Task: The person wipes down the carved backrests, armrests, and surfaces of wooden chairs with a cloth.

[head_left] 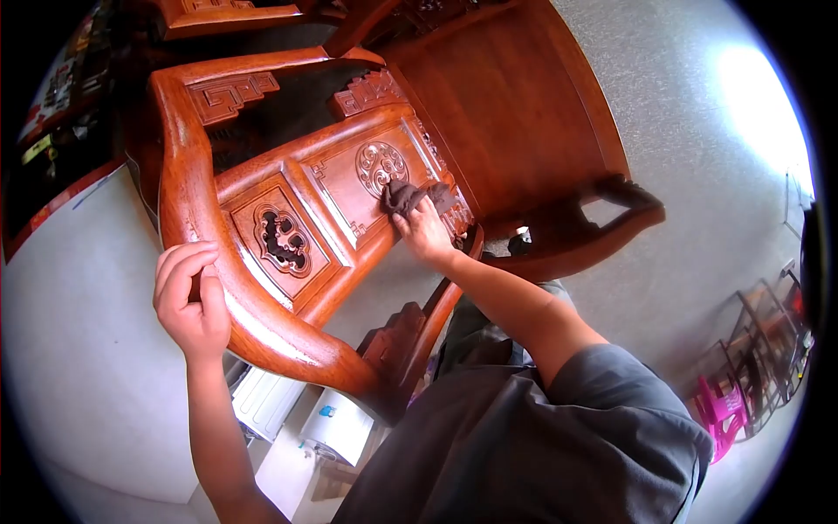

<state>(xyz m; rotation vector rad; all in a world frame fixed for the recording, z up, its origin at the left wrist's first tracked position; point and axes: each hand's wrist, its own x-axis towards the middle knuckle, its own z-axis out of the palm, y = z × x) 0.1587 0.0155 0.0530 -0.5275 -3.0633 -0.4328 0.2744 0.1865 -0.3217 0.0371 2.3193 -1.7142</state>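
A carved, glossy reddish-brown wooden armchair [327, 188] fills the middle of the view, its backrest facing up toward me. My right hand [425, 232] is closed on a dark brown cloth [403, 198], which is bunched against the backrest panel beside a round carved medallion [381, 166]. Part of the cloth is under the fingers and out of sight. On the left, my left hand [194, 297] has its bent fingertips and thumb on the thick curved top rail [262, 327] of the chair. Below the medallion panel, a smaller panel has a dark cut-out carving [284, 242].
The broad wooden seat [515, 113] and a curved armrest [594, 253] extend to the right. More carved furniture [229, 19] stands at the top. A pale wall [87, 349] runs behind the chair. A pink plastic stool [722, 415] and a dark rack [759, 349] are at far right on grey floor.
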